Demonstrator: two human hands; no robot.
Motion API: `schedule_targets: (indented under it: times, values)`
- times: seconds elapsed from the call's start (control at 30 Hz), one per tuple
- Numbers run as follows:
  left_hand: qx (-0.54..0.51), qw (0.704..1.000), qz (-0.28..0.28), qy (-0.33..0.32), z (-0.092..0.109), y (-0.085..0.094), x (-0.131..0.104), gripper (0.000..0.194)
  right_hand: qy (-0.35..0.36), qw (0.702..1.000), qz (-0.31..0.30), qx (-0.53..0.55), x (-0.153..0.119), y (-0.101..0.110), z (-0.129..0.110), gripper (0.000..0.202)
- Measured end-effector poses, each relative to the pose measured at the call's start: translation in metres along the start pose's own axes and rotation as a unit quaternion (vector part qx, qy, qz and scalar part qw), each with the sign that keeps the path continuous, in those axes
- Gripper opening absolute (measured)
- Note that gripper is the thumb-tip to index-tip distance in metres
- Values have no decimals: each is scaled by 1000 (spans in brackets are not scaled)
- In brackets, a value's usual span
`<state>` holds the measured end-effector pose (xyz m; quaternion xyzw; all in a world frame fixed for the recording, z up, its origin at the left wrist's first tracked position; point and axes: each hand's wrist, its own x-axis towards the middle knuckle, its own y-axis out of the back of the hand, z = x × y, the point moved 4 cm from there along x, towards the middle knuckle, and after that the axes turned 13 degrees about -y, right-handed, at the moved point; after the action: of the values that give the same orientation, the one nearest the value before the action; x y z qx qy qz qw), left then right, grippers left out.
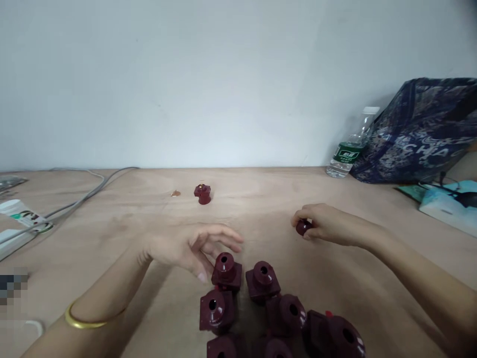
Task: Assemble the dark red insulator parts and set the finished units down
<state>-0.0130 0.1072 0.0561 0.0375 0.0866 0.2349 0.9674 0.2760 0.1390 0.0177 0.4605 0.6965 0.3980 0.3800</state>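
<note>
Several dark maroon plastic parts [263,280], each with a square base and a rounded, holed top, stand grouped at the bottom centre of the head view. My left hand [197,248] hovers just behind the nearest-left of them, fingers apart and curved; whether a finger touches that part I cannot tell. At the right, my right hand [326,223] has its thumb and fingers closed around a small, round, glossy maroon piece [303,227], low over the table. Farther back stands a single maroon part [203,194] with some gold-coloured metal on top.
Small brass-coloured bits [175,193] lie beside the lone part. A water bottle [346,151] and a dark patterned bag [417,134] lean by the wall at right. Grey cables [87,194] and a white item [28,219] lie on the wooden table [253,199] at left.
</note>
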Motion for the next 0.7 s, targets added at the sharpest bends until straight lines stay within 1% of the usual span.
schedule_targets:
  times: [0.03, 0.07, 0.1, 0.13, 0.17, 0.2, 0.23, 0.27, 0.3, 0.33, 0.37, 0.4, 0.43, 0.47, 0.5, 0.53, 0.6, 0.63, 0.7]
  values:
    - [2, 1000, 13, -9, -2, 9, -1, 62, -1, 1000, 1, 5, 0, 0, 0, 29]
    - [25, 998, 54, -21, -6, 22, -2, 57, -4, 1000, 1, 13, 1, 1, 0, 28]
    - [66, 990, 121, -32, -10, 39, -2, 49, -7, 1000, 1, 23, 1, 2, 0, 27]
    - [126, 965, 226, -49, -15, 59, -4, 40, -7, 999, 4, 35, 2, 2, -1, 26]
    - [192, 910, 361, -66, -20, 81, -8, 38, -3, 999, 11, 50, 2, 3, -2, 24]
    - [251, 836, 482, -75, -25, 99, -12, 45, 3, 998, 21, 66, 3, 3, -4, 23]
    - [281, 787, 543, -80, -32, 112, -12, 55, 9, 996, 36, 83, 3, 4, -6, 21]
    - [279, 773, 563, -84, -41, 120, -6, 61, 14, 994, 55, 98, 4, 4, -10, 21]
    - [261, 780, 561, -94, -49, 125, 1, 60, 16, 991, 77, 112, 4, 4, -14, 22]
    - [241, 791, 553, -104, -55, 126, 10, 57, 15, 987, 98, 124, 4, 4, -18, 23]
    - [223, 805, 538, -112, -57, 122, 19, 51, 12, 983, 119, 137, 4, 3, -24, 24]
    - [214, 817, 522, -122, -56, 114, 27, 45, 11, 979, 137, 151, 3, 2, -30, 25]
    - [216, 825, 507, -128, -52, 103, 34, 41, 15, 974, 155, 166, 2, 1, -37, 26]
    - [227, 837, 478, -137, -45, 89, 40, 38, 24, 968, 171, 182, -1, 1, -45, 28]
    - [240, 857, 431, -149, -36, 72, 47, 37, 39, 962, 188, 196, -3, 1, -53, 29]
    - [268, 863, 397, -159, -27, 56, 51, 36, 56, 956, 204, 205, -7, 2, -60, 30]
    - [326, 861, 346, -184, -10, 27, 57, 33, 98, 947, 227, 203, -14, 3, -73, 32]
    - [343, 859, 330, -189, -5, 16, 58, 34, 118, 946, 231, 195, -17, 2, -78, 33]
    - [367, 854, 310, -199, 0, 3, 59, 36, 151, 947, 225, 174, -22, 1, -83, 35]
